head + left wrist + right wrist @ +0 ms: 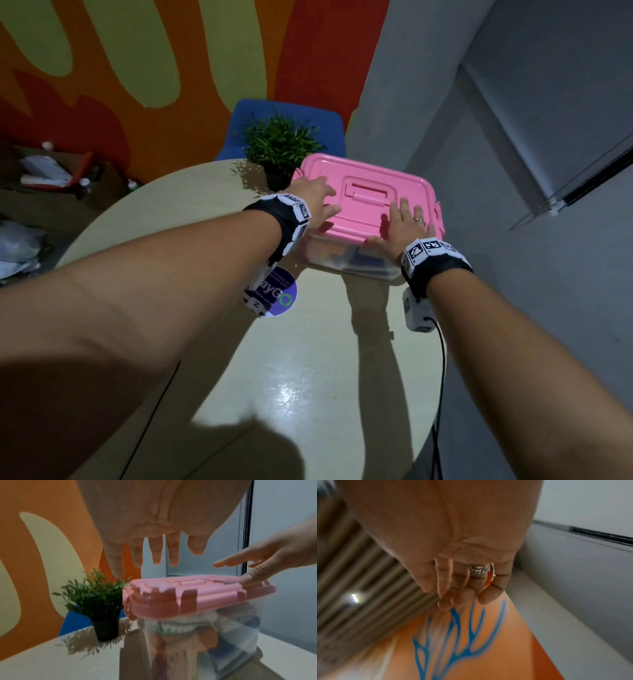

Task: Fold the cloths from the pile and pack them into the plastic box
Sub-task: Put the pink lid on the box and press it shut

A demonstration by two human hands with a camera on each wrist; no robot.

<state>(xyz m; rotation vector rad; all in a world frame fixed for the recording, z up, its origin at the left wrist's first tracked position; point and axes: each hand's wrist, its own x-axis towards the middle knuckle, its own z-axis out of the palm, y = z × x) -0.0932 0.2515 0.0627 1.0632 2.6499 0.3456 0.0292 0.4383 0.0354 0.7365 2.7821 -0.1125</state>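
I laid my left hand (313, 202) and right hand (404, 224), fingers flat and grasping nothing, on the lid (368, 197) to seat it onto the box (349, 258).

Looks like an office lounge or break rm: big orange, red & green painted mural wall (164, 68), grey partition wall (428, 102), blue plastic chair (246, 126) beyond the fingers, round beige bench (308, 359) w/ small green potted plant (281, 144), slatted ceiling w/ strip light (354, 597).
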